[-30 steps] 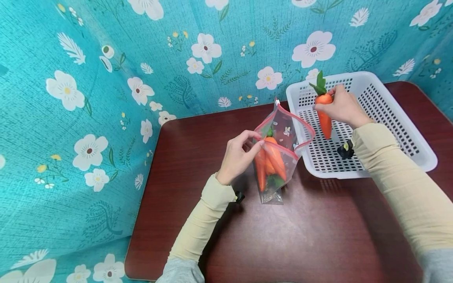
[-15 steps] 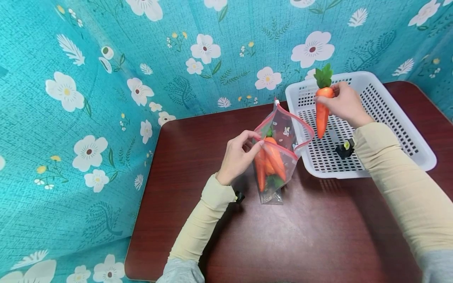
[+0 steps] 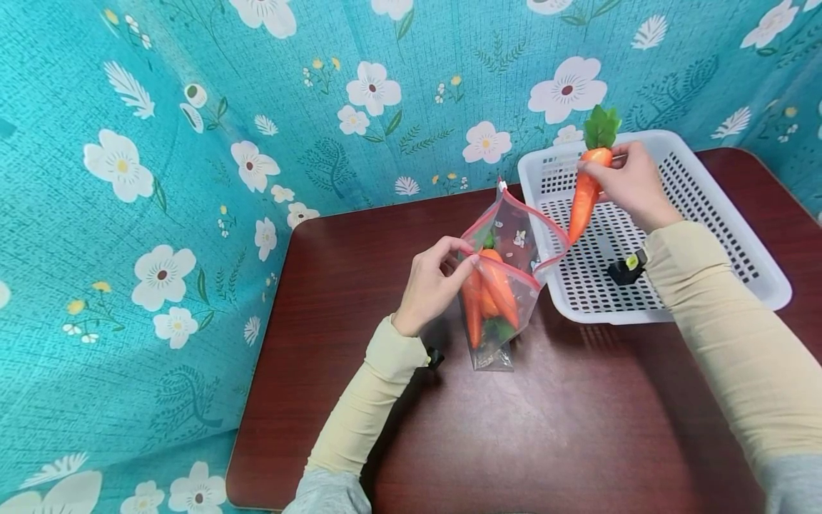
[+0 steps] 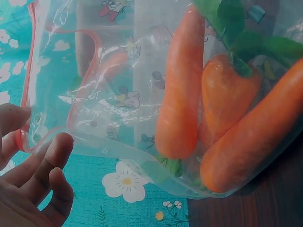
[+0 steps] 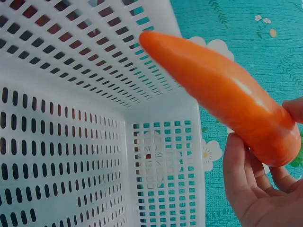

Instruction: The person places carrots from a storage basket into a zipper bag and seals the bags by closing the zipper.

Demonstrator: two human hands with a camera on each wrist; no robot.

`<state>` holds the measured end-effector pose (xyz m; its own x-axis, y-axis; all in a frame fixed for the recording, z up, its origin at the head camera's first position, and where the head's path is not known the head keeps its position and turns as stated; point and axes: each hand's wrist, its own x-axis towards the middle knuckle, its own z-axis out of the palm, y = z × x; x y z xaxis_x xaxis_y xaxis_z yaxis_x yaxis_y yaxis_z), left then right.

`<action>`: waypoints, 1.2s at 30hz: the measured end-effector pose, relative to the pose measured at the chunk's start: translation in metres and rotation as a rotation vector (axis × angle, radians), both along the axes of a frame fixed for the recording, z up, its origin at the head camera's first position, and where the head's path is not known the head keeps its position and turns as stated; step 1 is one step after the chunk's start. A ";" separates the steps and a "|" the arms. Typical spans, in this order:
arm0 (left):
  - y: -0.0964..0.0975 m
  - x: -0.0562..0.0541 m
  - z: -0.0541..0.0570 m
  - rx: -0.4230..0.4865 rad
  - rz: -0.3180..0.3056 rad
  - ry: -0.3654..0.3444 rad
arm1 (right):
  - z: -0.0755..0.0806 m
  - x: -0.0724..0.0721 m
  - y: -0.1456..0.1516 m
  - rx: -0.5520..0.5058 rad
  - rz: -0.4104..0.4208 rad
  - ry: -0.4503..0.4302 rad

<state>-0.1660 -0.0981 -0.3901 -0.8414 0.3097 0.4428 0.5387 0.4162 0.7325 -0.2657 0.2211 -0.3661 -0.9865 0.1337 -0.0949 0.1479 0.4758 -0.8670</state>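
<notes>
A blue-green floral cloth [image 3: 38, 371] hung at the left of and behind a dark red-brown table [image 3: 347, 264]. The left forearm, in a pale yellow sleeve [image 3: 366, 400], slanted up and rightward from the lower edge; the left hand [image 3: 432, 285] pinched the red-trimmed mouth of a clear plastic bag [image 3: 525, 303] between thumb and index finger, the other fingers bent. The bag gaped open and bore small printed cartoon figures [image 4: 127, 97]. Inside were two carrots [image 4: 180, 94] and, between them, a rounder orange vegetable [image 4: 227, 99] with green leaves [image 4: 227, 26].

To the right, another carrot [image 3: 586, 196] — leafy top [image 3: 601, 126] up, tip slanted down and leftward — was gripped near its thick end by the right hand [image 3: 636, 182], thumb nearer, fingers behind. It was held by the left side of a white slotted basket [image 3: 732, 214]; its tip overlapped the bag's right corner in the head view, and contact could not be judged. The right forearm, likewise sleeved, extended from the right edge toward the upper left.
</notes>
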 end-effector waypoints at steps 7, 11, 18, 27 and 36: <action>0.000 -0.001 0.000 -0.002 0.002 0.012 | 0.004 0.000 0.000 -0.113 -0.030 0.006; 0.000 0.000 0.001 -0.004 -0.001 0.022 | 0.006 0.002 0.000 -0.159 -0.031 0.020; 0.000 0.000 0.001 -0.001 0.004 0.011 | 0.011 0.004 -0.003 -0.249 -0.041 0.042; 0.000 0.001 0.003 0.007 0.002 0.002 | 0.014 0.006 -0.006 -0.272 -0.054 0.067; -0.001 0.001 0.002 0.001 0.005 0.004 | 0.018 0.008 -0.008 -0.320 -0.060 0.079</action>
